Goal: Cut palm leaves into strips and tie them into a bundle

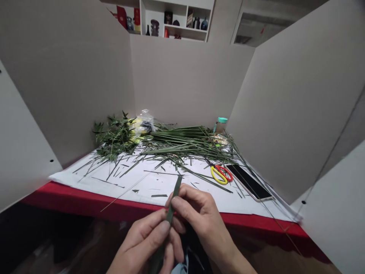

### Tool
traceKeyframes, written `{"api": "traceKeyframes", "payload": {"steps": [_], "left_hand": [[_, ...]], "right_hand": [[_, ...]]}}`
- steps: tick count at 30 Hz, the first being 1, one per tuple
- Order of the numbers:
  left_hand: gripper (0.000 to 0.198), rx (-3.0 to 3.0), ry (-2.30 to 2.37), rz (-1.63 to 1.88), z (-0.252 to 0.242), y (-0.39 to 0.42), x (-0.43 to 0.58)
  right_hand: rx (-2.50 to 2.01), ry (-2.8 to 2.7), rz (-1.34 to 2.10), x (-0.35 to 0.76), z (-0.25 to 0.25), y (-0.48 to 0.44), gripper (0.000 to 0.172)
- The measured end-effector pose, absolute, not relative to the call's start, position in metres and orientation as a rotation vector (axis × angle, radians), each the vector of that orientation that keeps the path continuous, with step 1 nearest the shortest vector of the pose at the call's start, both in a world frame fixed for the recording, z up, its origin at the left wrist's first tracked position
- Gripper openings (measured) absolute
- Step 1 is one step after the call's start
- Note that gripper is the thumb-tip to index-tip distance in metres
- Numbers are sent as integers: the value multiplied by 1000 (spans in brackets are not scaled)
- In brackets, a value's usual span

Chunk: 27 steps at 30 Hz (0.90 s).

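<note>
Left hand [145, 239] and right hand [201, 215] both grip a leaf strip [172, 199], fingers closed on it, strip tilted, near table edge. From hands: leaf pile [182, 142] at 12 o'clock, scissors [221, 174] at 1, phone [249, 182] at 2.

The counter [85, 198] wears a red cloth under a white sheet [159, 186] scattered with leaf scraps [159, 195]. A heap of long green leaves [182, 142] lies across it beside leafy sprigs [115, 137] and a plastic bag [144, 123]. A jar [221, 125] stands behind, while scissors [219, 174] lie just beside a phone [249, 182].
</note>
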<state>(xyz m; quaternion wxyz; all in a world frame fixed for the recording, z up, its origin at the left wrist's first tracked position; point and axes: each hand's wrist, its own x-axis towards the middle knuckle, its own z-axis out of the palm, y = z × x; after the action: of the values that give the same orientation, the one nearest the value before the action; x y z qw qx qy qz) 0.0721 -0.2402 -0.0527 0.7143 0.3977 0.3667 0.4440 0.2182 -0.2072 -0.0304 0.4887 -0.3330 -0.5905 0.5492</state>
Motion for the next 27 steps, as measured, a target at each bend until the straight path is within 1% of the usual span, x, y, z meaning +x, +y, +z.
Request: {"api": "traceKeyframes", "payload": {"steps": [4, 8, 11, 15, 18, 21, 24, 27], "left_hand": [[29, 827, 860, 986, -59, -235, 68], [32, 894, 912, 887, -58, -235, 68], [33, 930, 950, 913, -54, -235, 73], [30, 1006, 914, 914, -52, -230, 77], [27, 975, 845, 990, -55, -222, 77], [24, 933, 790, 1026, -59, -216, 79], [21, 942, 774, 1005, -62, -215, 82], [28, 940, 800, 1007, -64, -217, 85]], "right_hand": [[-856, -1392, 1196, 227, -35, -198, 24], [-847, -1305, 1174, 231, -39, -193, 24], [-881, -1308, 1100, 228, -37, -193, 23], [-918, -1420, 1007, 225, -33, -199, 15], [-921, -1576, 935, 224, -35, -204, 12], [-904, -1627, 797, 224, -42, -206, 14], [-865, -1617, 599, 224, -51, -203, 19], [-748, -1677, 388, 227, -57, -199, 27]]}}
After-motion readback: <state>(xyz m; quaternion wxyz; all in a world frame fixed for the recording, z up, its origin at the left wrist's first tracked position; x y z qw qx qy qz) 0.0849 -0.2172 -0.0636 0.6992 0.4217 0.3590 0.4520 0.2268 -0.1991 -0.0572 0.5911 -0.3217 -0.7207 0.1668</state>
